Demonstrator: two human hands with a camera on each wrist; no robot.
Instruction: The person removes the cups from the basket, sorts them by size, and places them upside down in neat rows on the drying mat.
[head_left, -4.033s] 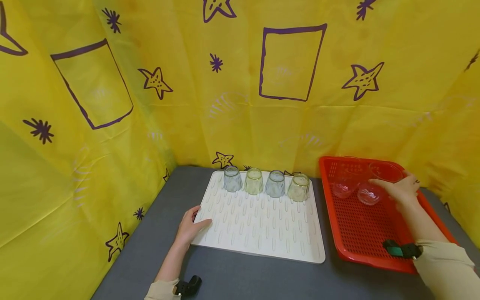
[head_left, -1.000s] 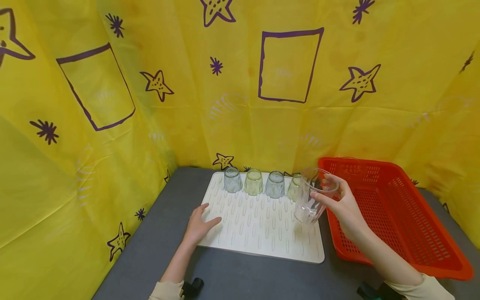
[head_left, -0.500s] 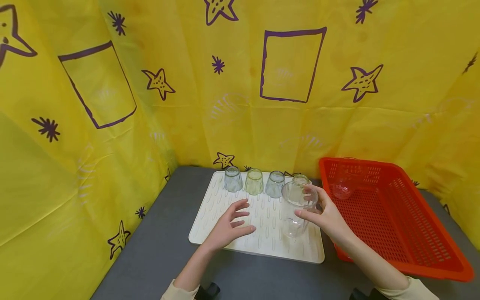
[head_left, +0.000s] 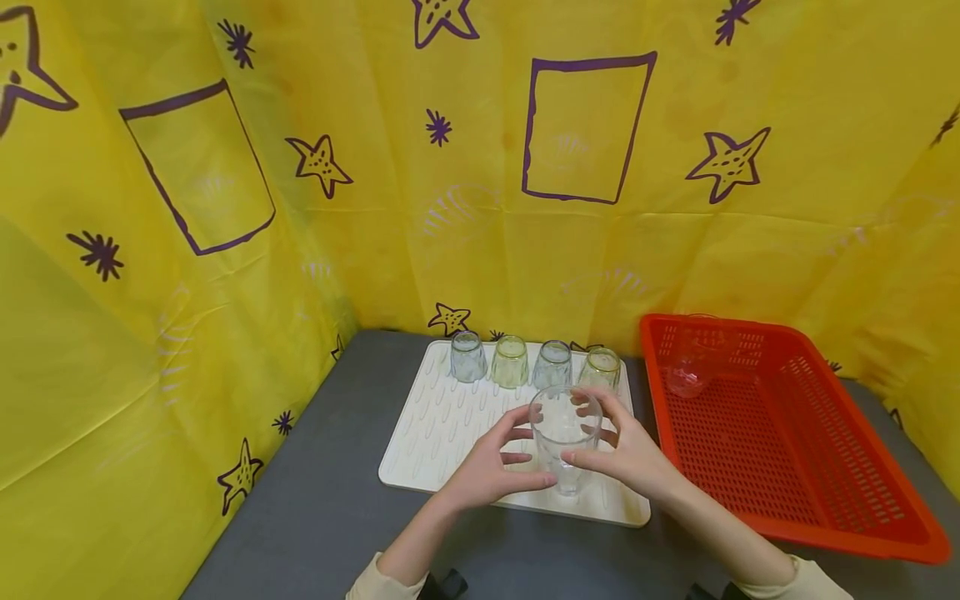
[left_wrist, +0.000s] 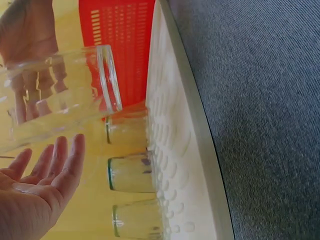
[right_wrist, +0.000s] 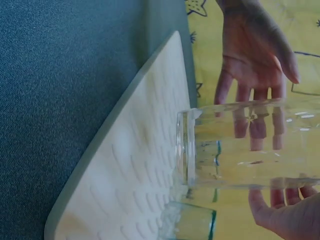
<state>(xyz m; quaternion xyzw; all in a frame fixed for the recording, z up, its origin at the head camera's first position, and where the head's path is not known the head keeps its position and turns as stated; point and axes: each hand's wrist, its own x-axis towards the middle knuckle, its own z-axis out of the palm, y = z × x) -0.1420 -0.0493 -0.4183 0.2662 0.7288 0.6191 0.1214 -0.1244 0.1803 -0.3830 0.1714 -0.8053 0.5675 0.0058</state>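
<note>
A sleeve and arm reach in from either side over the grey tabletop [head_left: 300, 508]. The left hand [head_left: 491, 471] has its fingers loosely spread just beside the tall clear glass [head_left: 558, 446]; whether they touch it I cannot tell. The right hand [head_left: 630, 454] grasps that glass, thumb in front and fingers round its far side. The glass is held base down, slightly tilted, above the near right part of the white ridged tray [head_left: 427, 442]. Half a second ago it was farther right and back, with the left hand well apart from it; now it has come left and nearer, and the two hands flank it. At the tray's far edge the row of four small tinted glasses [head_left: 510, 364] has stayed put. To the right, the red basket [head_left: 847, 540] holds clear glassware [head_left: 686, 379] in its far left corner, and behind everything hangs the yellow curtain [head_left: 382, 175]
</note>
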